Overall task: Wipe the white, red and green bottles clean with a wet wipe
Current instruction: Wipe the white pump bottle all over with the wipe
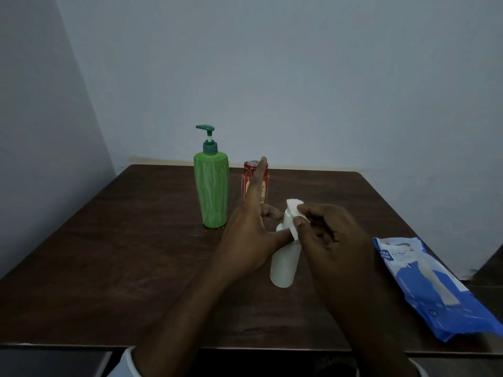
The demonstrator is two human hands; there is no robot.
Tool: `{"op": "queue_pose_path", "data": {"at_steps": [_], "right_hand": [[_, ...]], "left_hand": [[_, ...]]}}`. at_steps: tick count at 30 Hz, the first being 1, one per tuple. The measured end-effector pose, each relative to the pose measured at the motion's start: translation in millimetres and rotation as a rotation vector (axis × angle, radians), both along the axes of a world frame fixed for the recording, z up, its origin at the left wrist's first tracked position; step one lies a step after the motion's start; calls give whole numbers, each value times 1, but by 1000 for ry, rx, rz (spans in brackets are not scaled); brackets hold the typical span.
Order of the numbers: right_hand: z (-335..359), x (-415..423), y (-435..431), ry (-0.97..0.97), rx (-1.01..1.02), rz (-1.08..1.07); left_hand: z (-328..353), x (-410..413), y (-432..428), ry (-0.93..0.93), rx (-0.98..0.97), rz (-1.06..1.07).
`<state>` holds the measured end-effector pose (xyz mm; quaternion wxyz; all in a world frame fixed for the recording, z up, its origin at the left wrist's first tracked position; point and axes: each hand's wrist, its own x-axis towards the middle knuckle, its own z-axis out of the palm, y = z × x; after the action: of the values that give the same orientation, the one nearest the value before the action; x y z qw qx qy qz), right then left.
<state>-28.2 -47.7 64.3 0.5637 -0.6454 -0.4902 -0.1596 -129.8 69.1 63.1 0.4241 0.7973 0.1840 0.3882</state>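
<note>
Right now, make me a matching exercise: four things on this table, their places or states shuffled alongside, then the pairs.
1 green bottle
2 red bottle
3 white bottle
4 wipe pack

A gripped by the left hand, right hand holding a wet wipe on its top
B standing leftmost, pump on top
C lying at the right edge of the table
D standing partly behind a raised finger

Pairs: 1-B, 2-D, 3-A, 4-C

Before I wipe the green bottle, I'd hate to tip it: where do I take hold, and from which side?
Probably the wide body of the green bottle, at mid-height, coming from the left: it stands upright, the raised pump sits on a thin stem, and the red bottle stands close on its right.
</note>
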Motion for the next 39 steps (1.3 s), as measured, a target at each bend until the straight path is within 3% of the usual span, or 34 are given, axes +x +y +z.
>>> {"op": "queue_pose_path", "data": {"at_steps": [13,22,29,35,39], "right_hand": [[5,10,-5,-125,-68,30],[4,25,-8,216,11,-34],[6,36,-25,343,-6,29],[-2,42,-28,392,-3,30],[-4,41,-27,333,-47,5]], "left_hand": [[-1,2,2,9,27,4],[-1,2,-2,19,-24,38],[-4,4,-4,22,0,69],[0,-2,5,-5,-105,-103],[-3,1,4,-14,-114,-110]]}}
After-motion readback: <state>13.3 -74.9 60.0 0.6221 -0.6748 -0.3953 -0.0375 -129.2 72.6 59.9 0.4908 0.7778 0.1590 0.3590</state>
